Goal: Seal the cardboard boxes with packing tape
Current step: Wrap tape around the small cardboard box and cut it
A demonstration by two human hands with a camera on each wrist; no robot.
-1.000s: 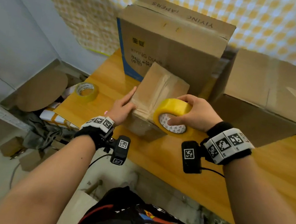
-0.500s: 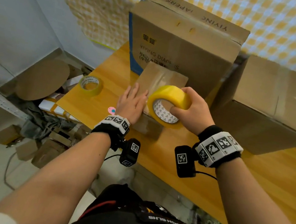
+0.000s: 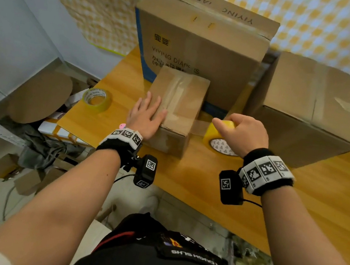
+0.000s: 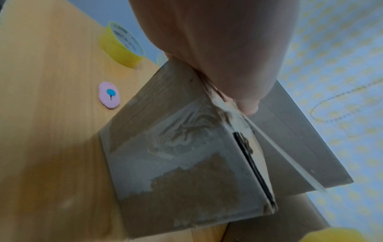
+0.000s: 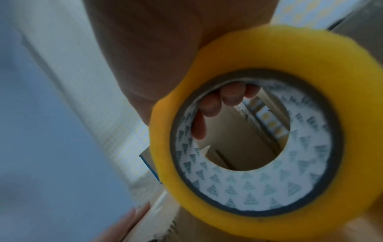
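Note:
A small cardboard box [image 3: 181, 101] with old tape along its top seam stands near the front of the wooden table [image 3: 217, 191]. My left hand [image 3: 147, 114] lies flat on the box's near left top, fingers straight, pressing down. My right hand [image 3: 240, 134] grips a yellow tape roll [image 3: 218, 140] just right of the box. A clear strip of tape [image 3: 200, 126] stretches from the roll to the box top. In the right wrist view my fingertips [image 5: 225, 98] curl inside the roll's [image 5: 259, 134] core. The left wrist view shows the box's [image 4: 182, 160] taped side.
A tall diaper carton [image 3: 203, 45] stands behind the small box and a big brown box [image 3: 309, 111] to the right. A second tape roll [image 3: 97, 100] and a pink cutter [image 4: 109, 95] lie at the table's left. Cardboard scraps litter the floor [image 3: 19, 165] on the left.
My right hand has pulled the roll off the box top, down and to the right, drawing out a strip of tape. My left hand has slid onto the box top and flattened.

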